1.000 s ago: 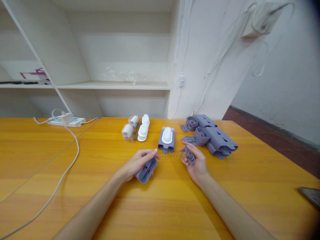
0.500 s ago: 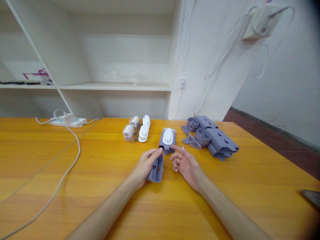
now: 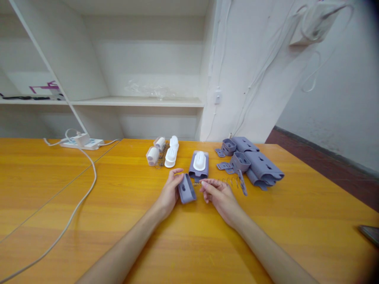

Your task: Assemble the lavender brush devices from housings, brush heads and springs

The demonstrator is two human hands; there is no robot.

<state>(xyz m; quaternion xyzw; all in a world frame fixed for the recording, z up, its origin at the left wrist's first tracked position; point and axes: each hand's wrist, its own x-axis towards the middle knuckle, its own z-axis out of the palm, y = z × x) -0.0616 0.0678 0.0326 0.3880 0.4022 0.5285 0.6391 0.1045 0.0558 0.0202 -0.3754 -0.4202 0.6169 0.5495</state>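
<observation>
My left hand [image 3: 169, 193] grips a grey-purple plastic housing [image 3: 186, 189], held on edge on the yellow table [image 3: 118, 221]. My right hand [image 3: 218, 194] sits just right of the housing, with thumb and forefinger pinched on one end of a thin coil spring [image 3: 225, 182]. The spring stretches right to a small grey clip piece [image 3: 242, 184] lying on the table. Just beyond my hands lies an assembled grey part with a white insert [image 3: 199, 164].
A pile of grey housings [image 3: 257, 165] and small grey clips lies at the right. White rollers and white inserts [image 3: 164, 153] lie further back, with more springs. A power strip [image 3: 79, 142] and its white cable [image 3: 85, 181] cross the left side. A dark flat object [image 3: 370, 232] lies at the far right edge.
My left hand turned the grey housing up on edge and moved it right. My right hand put down the grey clip piece and now pinches the spring beside the housing.
</observation>
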